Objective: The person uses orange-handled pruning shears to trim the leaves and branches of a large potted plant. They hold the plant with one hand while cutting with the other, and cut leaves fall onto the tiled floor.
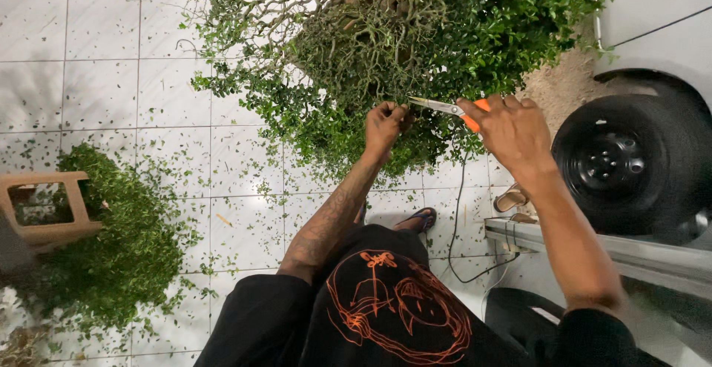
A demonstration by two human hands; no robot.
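Orange-handled scissors (449, 109) are held by the right hand (512, 130); bush (400, 48) twigs are pinched by the left hand (386, 124).

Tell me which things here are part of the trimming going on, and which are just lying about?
In use:
- shrub
- orange-handled shears in the right hand
- left hand gripping a twig
- heap of clippings

Lying about:
- wooden stool
- car wheel
- black cable
- sandal
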